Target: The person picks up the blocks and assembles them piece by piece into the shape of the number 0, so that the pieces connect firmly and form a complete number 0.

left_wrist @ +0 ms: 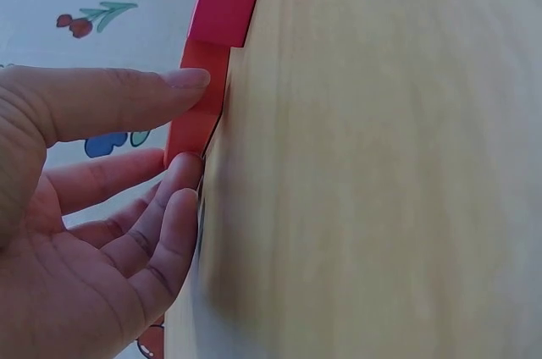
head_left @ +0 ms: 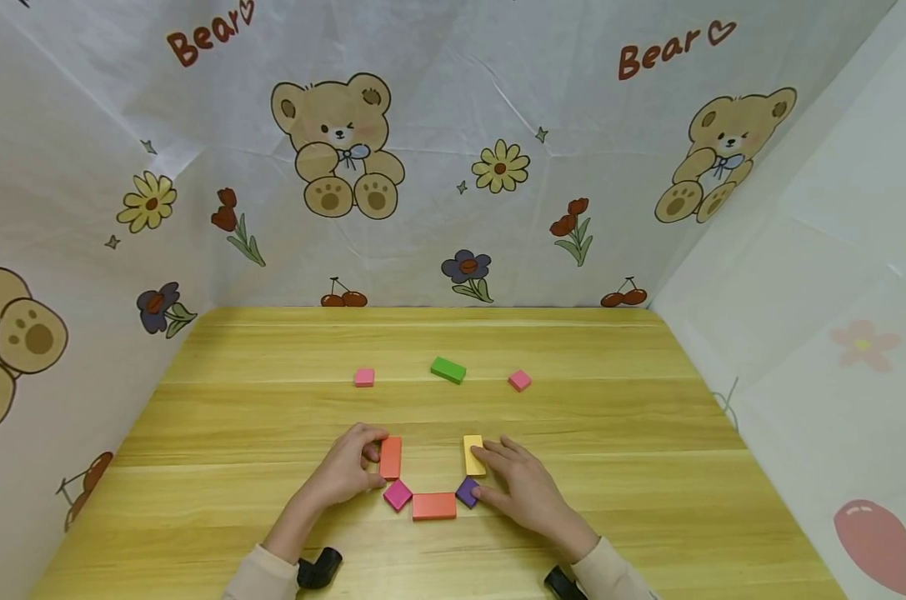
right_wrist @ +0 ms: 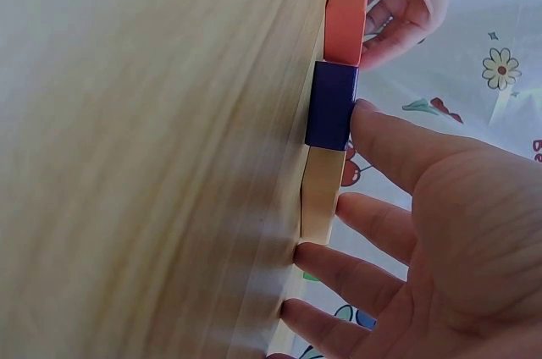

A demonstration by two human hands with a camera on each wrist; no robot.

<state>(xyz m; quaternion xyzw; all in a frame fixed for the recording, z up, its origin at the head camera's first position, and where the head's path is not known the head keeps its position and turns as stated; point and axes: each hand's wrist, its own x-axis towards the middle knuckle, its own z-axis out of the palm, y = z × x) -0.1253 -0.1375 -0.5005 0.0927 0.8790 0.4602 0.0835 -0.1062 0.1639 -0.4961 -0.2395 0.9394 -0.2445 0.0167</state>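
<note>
My left hand point(head_left: 342, 467) pinches an orange-red rectangular block point(head_left: 392, 458), thumb toward its near end and forefinger toward its far end. A magenta square block point(head_left: 397, 496) sits cornerwise at that near end. Between it and a purple square block point(head_left: 466, 492) lies a second orange-red block point(head_left: 433, 506), lengthwise across the front. From the purple block a yellow block point(head_left: 471, 457) runs away from me, so the blocks form a U. My right hand point(head_left: 526, 490) is spread, its thumb touching the purple block point(right_wrist: 332, 105) and its forefinger the yellow block point(right_wrist: 320, 190).
Farther back on the wooden table point(head_left: 272, 350) lie a green block point(head_left: 448, 370), a pink block point(head_left: 364, 378) to its left and another pink block point(head_left: 520, 381) to its right. A bear-print sheet point(head_left: 422, 242) hangs behind. Black wrist mounts point(head_left: 320, 568) sit by both sleeves.
</note>
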